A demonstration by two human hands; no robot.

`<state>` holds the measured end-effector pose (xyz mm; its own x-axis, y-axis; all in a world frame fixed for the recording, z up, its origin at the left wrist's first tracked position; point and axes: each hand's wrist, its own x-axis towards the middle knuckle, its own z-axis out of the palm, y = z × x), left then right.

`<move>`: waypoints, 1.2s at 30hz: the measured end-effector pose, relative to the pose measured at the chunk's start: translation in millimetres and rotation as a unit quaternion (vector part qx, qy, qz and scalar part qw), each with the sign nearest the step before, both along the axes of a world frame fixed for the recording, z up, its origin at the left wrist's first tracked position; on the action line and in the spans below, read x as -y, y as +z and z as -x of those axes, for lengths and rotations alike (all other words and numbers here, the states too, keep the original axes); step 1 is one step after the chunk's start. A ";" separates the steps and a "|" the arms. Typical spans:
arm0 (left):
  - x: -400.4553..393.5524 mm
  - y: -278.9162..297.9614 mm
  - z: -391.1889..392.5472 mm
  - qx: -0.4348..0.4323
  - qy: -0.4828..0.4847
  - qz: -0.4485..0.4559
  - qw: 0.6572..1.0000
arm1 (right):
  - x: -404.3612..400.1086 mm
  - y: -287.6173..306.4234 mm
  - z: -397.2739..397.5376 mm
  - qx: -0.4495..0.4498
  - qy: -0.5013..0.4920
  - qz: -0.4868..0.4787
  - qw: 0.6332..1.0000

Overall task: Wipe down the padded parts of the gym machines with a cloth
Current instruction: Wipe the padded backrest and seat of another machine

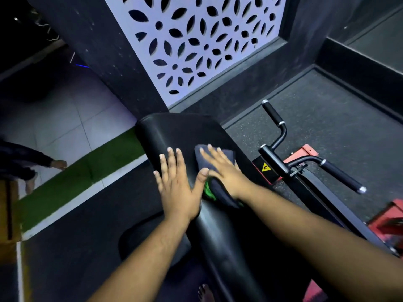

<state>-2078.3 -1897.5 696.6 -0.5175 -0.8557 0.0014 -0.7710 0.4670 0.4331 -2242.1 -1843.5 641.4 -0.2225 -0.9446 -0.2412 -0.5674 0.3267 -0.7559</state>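
A long black padded bench pad runs from the middle of the view down toward me. My left hand lies flat on the pad with fingers spread and holds nothing. Just to its right, my right hand presses flat on a dark cloth with a green edge, which lies on the pad. Part of the cloth is hidden under the palm.
Black handles on a red and black machine frame stand right of the pad. A perforated white wall panel is behind. At the left are tiles, a green turf strip and another person's hand. A bare foot shows below.
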 end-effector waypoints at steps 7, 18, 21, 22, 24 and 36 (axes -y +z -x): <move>-1.7 3.8 1.0 0.017 -0.006 -0.001 1.000 | 10.8 5.2 0.1 0.001 -0.004 -0.002 1.000; 1.9 4.1 2.7 0.031 -0.004 0.008 0.999 | 53.5 -36.9 63.1 0.005 -0.165 -0.100 0.981; 1.9 4.2 1.9 0.026 -0.006 0.007 1.000 | 29.8 -21.1 43.2 0.048 -0.135 -0.112 0.983; 2.9 4.0 2.4 0.022 -0.003 0.005 1.000 | 11.4 -15.2 32.2 0.061 -0.116 -0.107 0.986; 2.1 3.9 4.8 0.025 0.000 0.004 1.000 | -22.7 -5.4 15.8 0.073 -0.088 -0.123 0.986; 1.0 6.1 4.9 0.038 -0.001 0.011 0.999 | 70.1 -31.5 62.8 0.042 -0.118 -0.085 0.988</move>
<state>-2083.2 -1898.5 702.7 -0.5185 -0.8549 -0.0191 -0.8004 0.4773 0.3626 -2304.9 -1913.5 609.9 -0.4049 -0.8129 -0.4186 -0.3966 0.5686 -0.7207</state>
